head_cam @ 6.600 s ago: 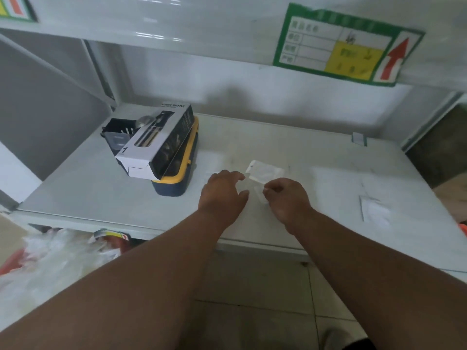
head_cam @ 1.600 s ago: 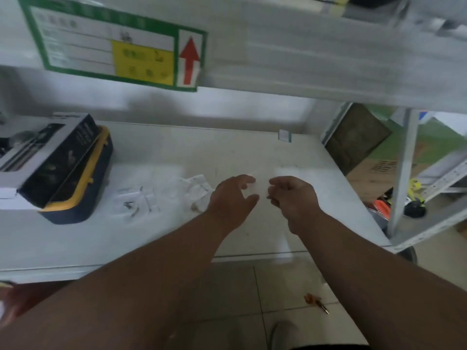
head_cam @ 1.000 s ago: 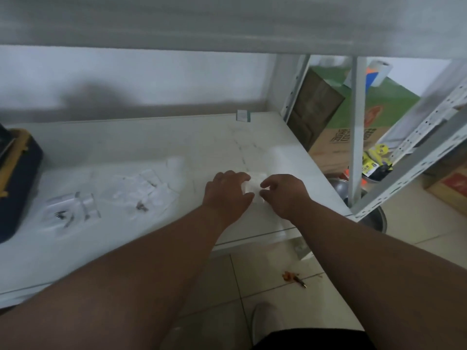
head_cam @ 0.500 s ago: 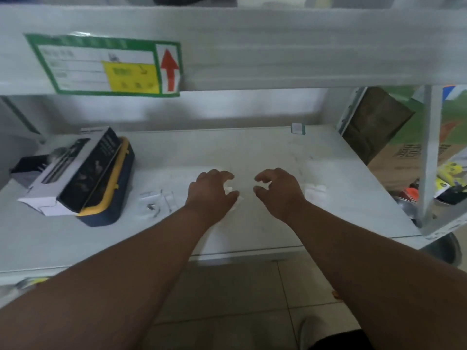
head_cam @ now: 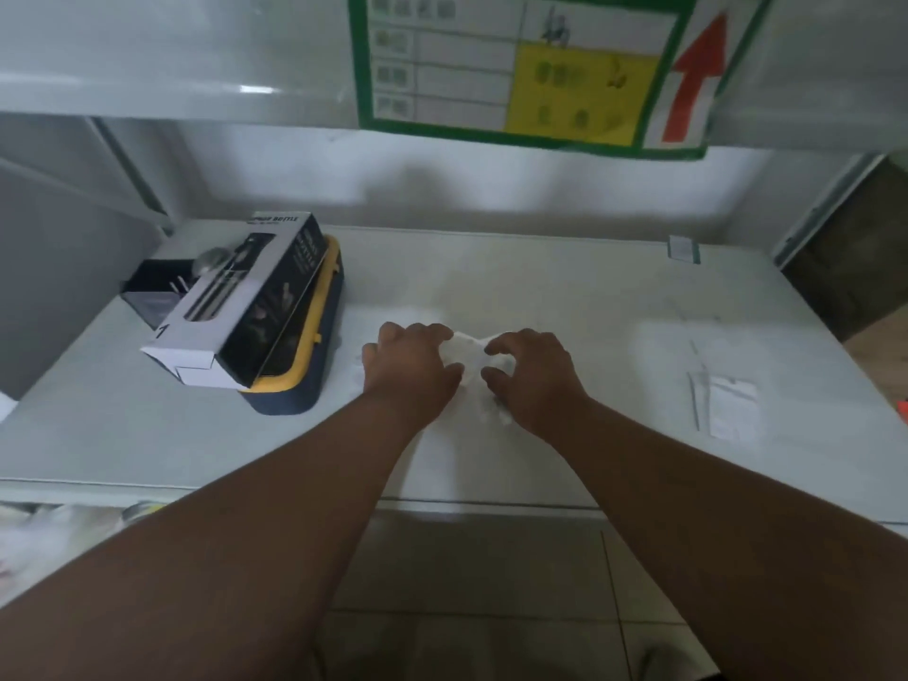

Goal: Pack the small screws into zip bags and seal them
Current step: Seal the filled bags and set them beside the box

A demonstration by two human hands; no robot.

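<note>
Here, one clear plastic zip bag [head_cam: 469, 353] sits between both hands; a second flat bag [head_cam: 729, 407] lies well to its right on the pale grey metal shelf [head_cam: 565, 287]. Left hand [head_cam: 410, 368] and right hand [head_cam: 533, 373], fingers curled, pinch the bag's edges. Screws are not discernible.
</note>
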